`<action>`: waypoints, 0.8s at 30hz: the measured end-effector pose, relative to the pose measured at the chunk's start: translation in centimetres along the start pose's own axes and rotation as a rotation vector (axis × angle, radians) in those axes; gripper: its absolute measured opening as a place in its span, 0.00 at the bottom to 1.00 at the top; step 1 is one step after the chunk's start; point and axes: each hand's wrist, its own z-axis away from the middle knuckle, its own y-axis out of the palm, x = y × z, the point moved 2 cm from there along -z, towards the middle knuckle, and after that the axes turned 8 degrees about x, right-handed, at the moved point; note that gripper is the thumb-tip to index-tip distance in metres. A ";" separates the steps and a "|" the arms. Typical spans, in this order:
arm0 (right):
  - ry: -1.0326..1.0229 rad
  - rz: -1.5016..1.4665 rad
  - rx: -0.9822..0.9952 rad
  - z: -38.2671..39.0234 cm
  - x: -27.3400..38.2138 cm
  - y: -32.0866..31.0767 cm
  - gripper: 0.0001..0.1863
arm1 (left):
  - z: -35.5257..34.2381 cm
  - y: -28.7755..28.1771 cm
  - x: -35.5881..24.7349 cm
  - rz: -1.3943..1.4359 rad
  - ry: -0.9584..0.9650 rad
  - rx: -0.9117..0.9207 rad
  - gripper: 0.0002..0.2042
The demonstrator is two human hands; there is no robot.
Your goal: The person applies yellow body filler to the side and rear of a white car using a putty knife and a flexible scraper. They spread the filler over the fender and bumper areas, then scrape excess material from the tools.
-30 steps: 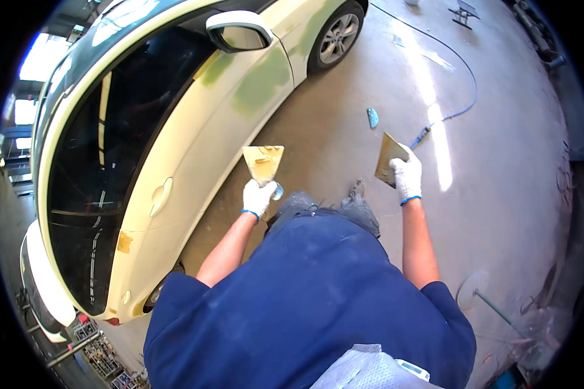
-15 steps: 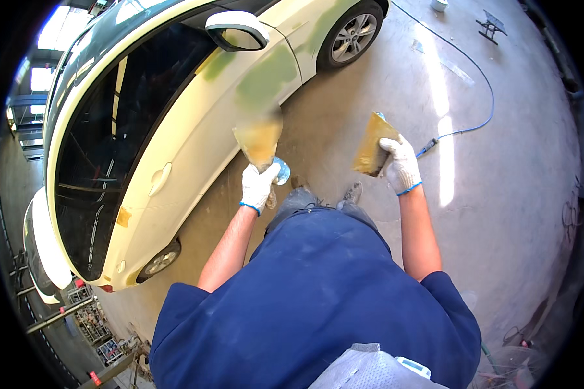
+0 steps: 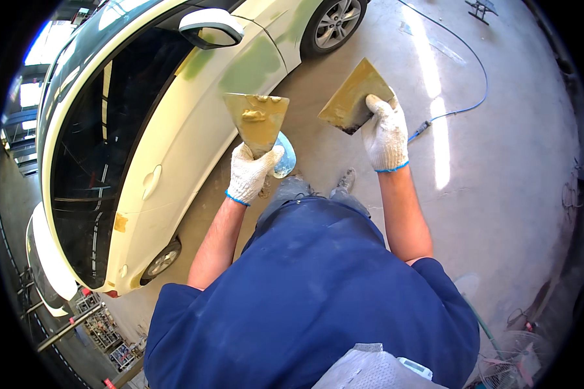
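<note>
My gloved left hand [image 3: 250, 170] grips a putty knife [image 3: 256, 120] with a broad blade smeared with yellow putty and a small lump on it. A light blue flat piece [image 3: 285, 154] is at that same hand, behind the knife's lower end. My gloved right hand [image 3: 384, 137] holds a square yellowish spreader [image 3: 350, 94] by its side, thumb across its face, tilted beside the putty knife. Both are raised before me, near a cream car [image 3: 169, 155] with green and yellow patches [image 3: 250, 68] on its door and fender.
The car's wheel [image 3: 336, 24] and side mirror [image 3: 211, 29] are ahead. A blue hose with a fitting [image 3: 420, 131] crosses the concrete floor on the right. A metal stand [image 3: 481, 10] is at the far right, a wire fan [image 3: 506, 360] lower right, a metal rack [image 3: 100, 330] lower left.
Both hands have moved upward in view. The right hand has also moved left, bringing the spreader closer to the putty knife and tilting it. More of the blue piece shows.
</note>
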 end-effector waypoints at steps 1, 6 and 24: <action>-0.028 -0.018 0.016 0.0 0.8 0.4 0.19 | -0.1 0.6 -0.2 0.006 0.031 0.006 0.12; -0.152 -0.062 0.083 0.0 3.7 2.6 0.18 | -0.6 3.3 -2.4 0.068 0.055 0.085 0.11; -0.077 0.727 0.444 -1.6 6.2 4.2 0.16 | -3.8 6.5 -5.8 -0.321 0.104 0.086 0.14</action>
